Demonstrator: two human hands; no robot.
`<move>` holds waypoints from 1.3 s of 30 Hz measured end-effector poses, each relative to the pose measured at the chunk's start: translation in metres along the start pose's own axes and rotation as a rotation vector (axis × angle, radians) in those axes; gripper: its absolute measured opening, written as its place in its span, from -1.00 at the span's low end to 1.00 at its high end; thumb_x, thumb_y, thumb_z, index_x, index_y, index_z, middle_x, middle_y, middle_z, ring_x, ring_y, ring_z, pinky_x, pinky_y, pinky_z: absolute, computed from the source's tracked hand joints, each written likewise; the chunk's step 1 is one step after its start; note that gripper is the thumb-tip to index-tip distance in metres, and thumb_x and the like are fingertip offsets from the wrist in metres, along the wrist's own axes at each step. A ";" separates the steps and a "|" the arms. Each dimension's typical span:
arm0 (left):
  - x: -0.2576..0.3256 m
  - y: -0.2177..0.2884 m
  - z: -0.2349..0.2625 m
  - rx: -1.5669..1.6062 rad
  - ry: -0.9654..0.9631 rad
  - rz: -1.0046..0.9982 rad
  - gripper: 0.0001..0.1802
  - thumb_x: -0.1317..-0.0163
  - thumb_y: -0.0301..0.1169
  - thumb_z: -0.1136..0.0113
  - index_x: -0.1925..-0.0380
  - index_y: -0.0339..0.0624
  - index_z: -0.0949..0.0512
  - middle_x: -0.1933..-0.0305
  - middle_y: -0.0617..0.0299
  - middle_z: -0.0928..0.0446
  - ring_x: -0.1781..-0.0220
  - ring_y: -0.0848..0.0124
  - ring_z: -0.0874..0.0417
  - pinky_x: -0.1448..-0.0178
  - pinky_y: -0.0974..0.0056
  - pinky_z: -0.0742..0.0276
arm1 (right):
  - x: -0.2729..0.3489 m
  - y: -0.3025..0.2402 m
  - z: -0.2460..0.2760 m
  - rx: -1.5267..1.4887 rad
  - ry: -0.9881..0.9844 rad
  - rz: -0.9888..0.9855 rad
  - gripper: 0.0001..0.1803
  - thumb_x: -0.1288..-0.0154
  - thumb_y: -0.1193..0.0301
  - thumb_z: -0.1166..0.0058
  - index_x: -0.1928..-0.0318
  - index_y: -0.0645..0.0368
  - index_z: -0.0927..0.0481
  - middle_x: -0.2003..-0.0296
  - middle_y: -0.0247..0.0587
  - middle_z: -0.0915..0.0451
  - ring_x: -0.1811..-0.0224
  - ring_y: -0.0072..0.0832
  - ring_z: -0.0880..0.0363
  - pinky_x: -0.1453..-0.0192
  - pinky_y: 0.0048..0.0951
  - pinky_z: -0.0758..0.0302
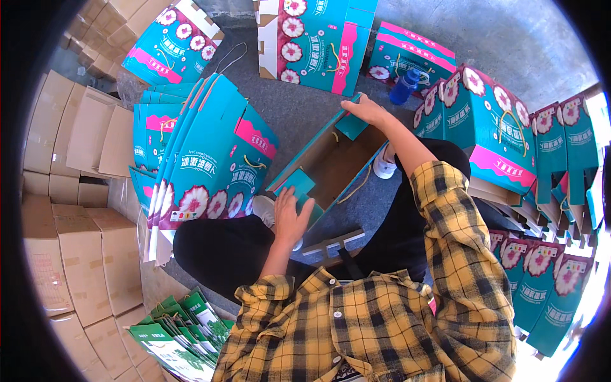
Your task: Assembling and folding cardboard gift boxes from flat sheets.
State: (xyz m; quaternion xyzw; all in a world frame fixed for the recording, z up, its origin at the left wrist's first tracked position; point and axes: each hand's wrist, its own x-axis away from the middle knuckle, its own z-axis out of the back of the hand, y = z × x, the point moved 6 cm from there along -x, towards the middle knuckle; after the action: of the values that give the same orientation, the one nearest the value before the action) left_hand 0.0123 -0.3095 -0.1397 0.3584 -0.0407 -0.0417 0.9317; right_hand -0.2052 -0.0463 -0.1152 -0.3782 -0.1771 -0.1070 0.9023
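Between my knees a teal carton [350,161] stands with its top open, its inside plain brown. A yellow cord handle hangs on its near side. At its near left end my left hand [291,214] lies on the folded teal end flap, fingers spread. At the far right end my right hand [368,111] grips the rim beside another small inward flap; part of its fingers is hidden. Left of the carton, flattened teal cartons [219,156] with pink bands and flower pictures lean in a stack.
Finished-looking teal cartons [490,127] stand on the right, more [318,48] at the back. A blue bottle [405,87] stands near the back right. Brown cardboard boxes [79,254] are piled at the left, with green-and-white bags [181,334] below. A metal-framed stool [334,245] is under me.
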 end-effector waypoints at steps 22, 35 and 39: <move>0.029 -0.004 0.040 0.368 0.171 0.167 -0.77 -0.23 -0.36 -0.10 0.23 -0.32 -0.46 0.19 -0.06 -0.51 -0.02 0.07 -0.53 -0.12 0.11 -0.36 | 0.002 0.033 0.003 0.181 -0.138 0.129 0.20 0.05 -0.10 -0.33 -0.38 0.43 -0.01 -0.33 0.27 -0.17 -0.38 -0.07 -0.20 -0.41 -0.34 -0.17; 0.019 -0.021 0.024 0.402 0.123 0.206 -0.66 -0.33 -0.21 0.00 0.17 -0.31 -0.49 0.02 -0.07 -0.44 -0.09 0.09 -0.42 -0.21 0.12 -0.27 | 0.019 0.018 -0.014 0.915 -0.076 0.181 -0.18 0.08 -0.08 -0.37 -0.11 0.17 -0.43 0.01 -0.06 -0.56 -0.08 -0.21 -0.56 -0.05 -0.28 -0.53; 0.015 -0.013 0.013 0.184 0.128 0.116 -0.55 -0.30 -0.17 -0.05 -0.02 -0.31 -0.47 -0.27 -0.19 -0.25 -0.34 -0.05 -0.22 -0.38 0.03 -0.13 | 0.017 0.009 -0.018 1.005 -0.029 0.210 -0.30 0.11 -0.09 -0.38 0.06 0.15 -0.58 0.16 -0.15 -0.66 0.08 -0.27 -0.66 0.04 -0.32 -0.58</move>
State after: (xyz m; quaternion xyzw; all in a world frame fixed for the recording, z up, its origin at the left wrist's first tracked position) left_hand 0.0257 -0.3291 -0.1381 0.4412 -0.0055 0.0392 0.8965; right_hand -0.1821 -0.0542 -0.1258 0.0851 -0.1801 0.0877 0.9760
